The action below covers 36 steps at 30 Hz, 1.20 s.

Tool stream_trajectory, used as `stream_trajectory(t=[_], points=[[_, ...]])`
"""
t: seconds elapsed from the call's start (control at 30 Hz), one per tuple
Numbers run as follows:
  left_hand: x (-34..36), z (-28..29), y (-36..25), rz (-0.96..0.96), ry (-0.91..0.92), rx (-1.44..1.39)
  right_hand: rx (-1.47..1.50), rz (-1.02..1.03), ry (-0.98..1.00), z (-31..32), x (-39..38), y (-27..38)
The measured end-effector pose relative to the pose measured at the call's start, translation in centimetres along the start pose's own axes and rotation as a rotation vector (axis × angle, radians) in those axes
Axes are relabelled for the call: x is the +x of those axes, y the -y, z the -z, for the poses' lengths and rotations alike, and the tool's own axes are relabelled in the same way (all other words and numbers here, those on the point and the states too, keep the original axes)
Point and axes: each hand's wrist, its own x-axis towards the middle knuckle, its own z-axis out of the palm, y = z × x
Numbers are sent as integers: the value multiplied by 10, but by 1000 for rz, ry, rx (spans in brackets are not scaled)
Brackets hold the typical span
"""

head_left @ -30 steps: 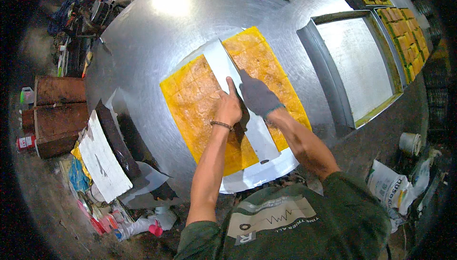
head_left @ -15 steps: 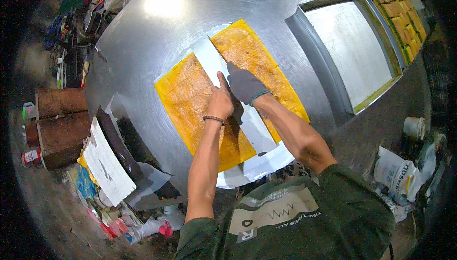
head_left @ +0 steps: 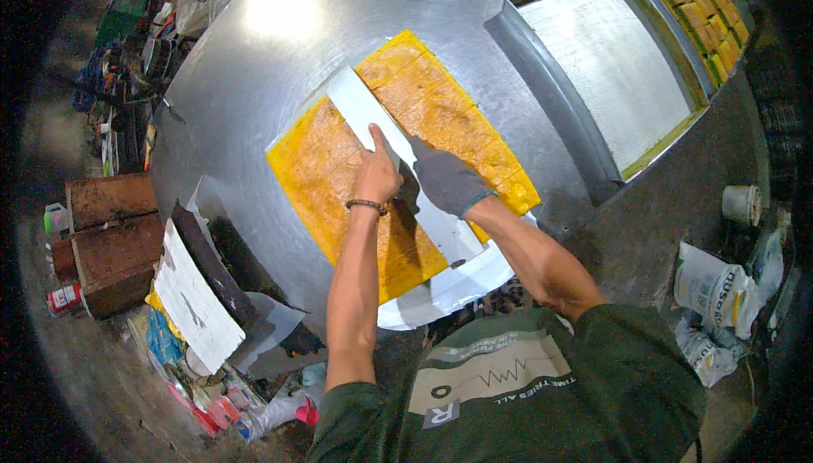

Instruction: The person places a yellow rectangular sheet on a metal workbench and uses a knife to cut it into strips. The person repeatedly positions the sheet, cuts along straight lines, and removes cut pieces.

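A flat yellow slab [head_left: 461,128], scored with straight lines and glossy on top, lies slantwise on the metal table. Across its middle runs a long pale straightedge [head_left: 356,100]. My bare left hand [head_left: 378,177] presses on this strip with one finger stretched along it; the other fingers are partly hidden. In a grey glove, my right hand [head_left: 449,179] is closed around a knife [head_left: 398,121] at the strip's right edge. Only a thin dark line of its blade shows, and the glove covers the handle.
At the right of the metal table [head_left: 229,116] stands a shallow rectangular frame [head_left: 563,94]. Beyond it is a tray of yellow cut pieces [head_left: 696,7]. Rusty brown boxes [head_left: 116,247] and a white board [head_left: 196,293] are at left. A bucket [head_left: 742,205] and sacks [head_left: 711,285] are at right.
My right hand has slid toward me along the straightedge with the knife. My left hand stays pressed on the strip. The whole view has shifted slightly.
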Motion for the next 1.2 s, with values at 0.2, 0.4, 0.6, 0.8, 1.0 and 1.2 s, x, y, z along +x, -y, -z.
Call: stream_trajectory(t=[0.2,0.4,0.6,0.8,1.0,1.2], points=[[5,-5,8,-64,-53,35,33,102,-111,6,-17,3],[1,-5,8,-93,-94,31,10,27,-57,0,-40,-8],[2,4,3,-53,-5,-5,46,26,-70,-3,-61,-15],[-3,6,-4,-44,2,41,81,100,-151,-9,-78,-23],[3,1,6,-111,-64,72,48,-14,15,-14,-114,-36],[1,8,0,-37,43,18,78,21,-23,-19,-117,-40]])
